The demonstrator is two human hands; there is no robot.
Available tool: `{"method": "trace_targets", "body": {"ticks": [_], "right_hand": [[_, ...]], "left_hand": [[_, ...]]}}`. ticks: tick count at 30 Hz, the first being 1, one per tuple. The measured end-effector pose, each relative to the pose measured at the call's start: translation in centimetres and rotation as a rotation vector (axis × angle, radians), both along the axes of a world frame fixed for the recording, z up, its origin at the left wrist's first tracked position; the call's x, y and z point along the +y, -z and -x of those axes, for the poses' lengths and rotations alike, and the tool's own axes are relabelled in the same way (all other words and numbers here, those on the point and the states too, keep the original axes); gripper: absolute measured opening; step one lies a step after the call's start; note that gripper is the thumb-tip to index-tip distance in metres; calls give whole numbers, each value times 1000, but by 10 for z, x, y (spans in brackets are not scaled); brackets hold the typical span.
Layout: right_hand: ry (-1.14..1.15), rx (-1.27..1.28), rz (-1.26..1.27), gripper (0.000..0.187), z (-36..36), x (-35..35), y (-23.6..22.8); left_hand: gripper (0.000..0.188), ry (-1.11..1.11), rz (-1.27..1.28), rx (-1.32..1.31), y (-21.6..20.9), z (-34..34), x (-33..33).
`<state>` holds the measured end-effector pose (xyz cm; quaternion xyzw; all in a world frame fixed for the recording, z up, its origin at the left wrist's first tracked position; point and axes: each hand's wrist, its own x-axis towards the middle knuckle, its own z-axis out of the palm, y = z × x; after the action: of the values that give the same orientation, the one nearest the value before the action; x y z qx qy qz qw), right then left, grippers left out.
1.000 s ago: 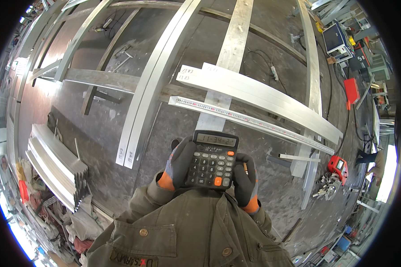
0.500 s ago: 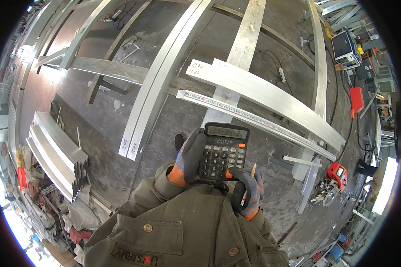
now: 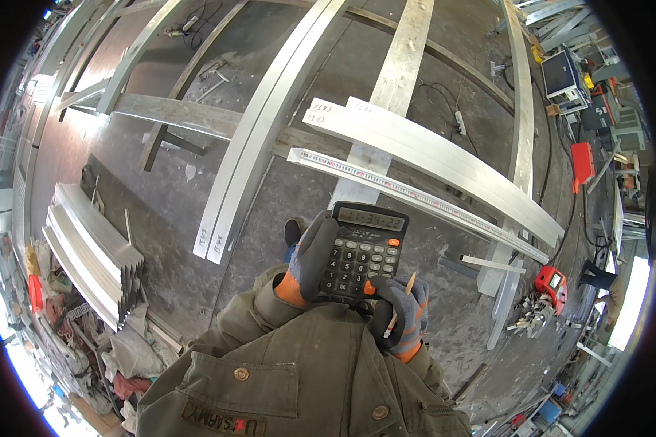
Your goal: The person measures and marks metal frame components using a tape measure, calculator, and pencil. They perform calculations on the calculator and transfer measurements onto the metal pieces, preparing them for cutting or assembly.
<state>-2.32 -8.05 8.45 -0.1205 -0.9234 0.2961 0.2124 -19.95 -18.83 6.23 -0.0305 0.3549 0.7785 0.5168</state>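
Black calculator [image 3: 357, 255], pencil [image 3: 410, 283] in half-closed hands [image 3: 315, 253]

A head-worn fisheye looks down on the calculator [image 3: 359, 256] close by.

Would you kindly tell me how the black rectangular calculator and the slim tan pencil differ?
The black rectangular calculator is broad, while the slim tan pencil is narrow. The left hand grips the calculator; the right hand holds the pencil. Both are in gloved hands.

Dark floor [image 3: 171, 226] | bears: white power strip [image 3: 460, 122] | beam frame [image 3: 402, 62] | bears: long silver bars [image 3: 430, 149]
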Motion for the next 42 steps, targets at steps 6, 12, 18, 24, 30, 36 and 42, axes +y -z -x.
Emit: {"method": "trace_targets", "body": {"ticks": [6, 12, 18, 24, 30, 36, 42], "right_hand": [[14, 8, -12, 40, -2, 0, 0], [23, 49, 0, 41, -3, -1, 4], [9, 38, -13, 41, -6, 0, 7], [12, 19, 5, 44, -5, 0, 5], [6, 16, 43, 40, -3, 1, 3], [-4, 24, 43, 34, -1, 1, 5], [-11, 25, 33, 33, 0, 1, 6]], "left_hand": [[37, -15, -8, -16, -1, -1, 2], [38, -26, -17, -21, 2, -4, 4], [39, 0, -45, -6, 2, -4, 3], [39, 12, -26, 74, 5, -5, 2], [36, -8, 10, 49, 5, -6, 4], [34, -35, 24, -29, 4, -7, 5], [37, -10, -9, 20, 11, -8, 2]]}}
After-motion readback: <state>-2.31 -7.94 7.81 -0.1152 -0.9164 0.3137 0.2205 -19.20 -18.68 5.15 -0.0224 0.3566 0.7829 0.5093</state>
